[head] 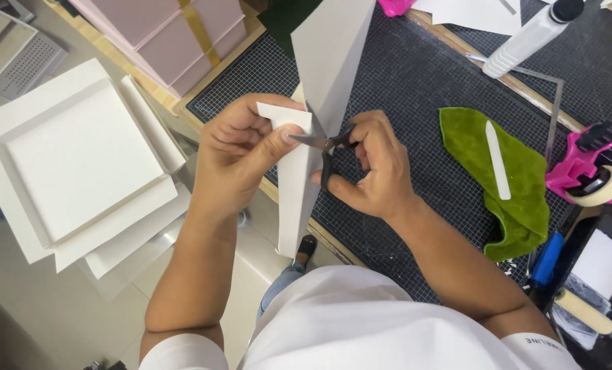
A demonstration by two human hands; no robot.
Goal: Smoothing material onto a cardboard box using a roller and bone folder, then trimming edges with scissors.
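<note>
At the centre of the frame the left hand pinches a small flap of the white card sheet between thumb and fingers. The sheet rises from there toward the top centre and hangs down below the hand. Just to its right, the right hand is closed around the black handles of the scissors, whose blades point left and meet the card right beside the left thumb. Beneath both lies a dark gridded cutting mat on the desk. A green cloth lies to the right, and white box trays are stacked at the left.
</note>
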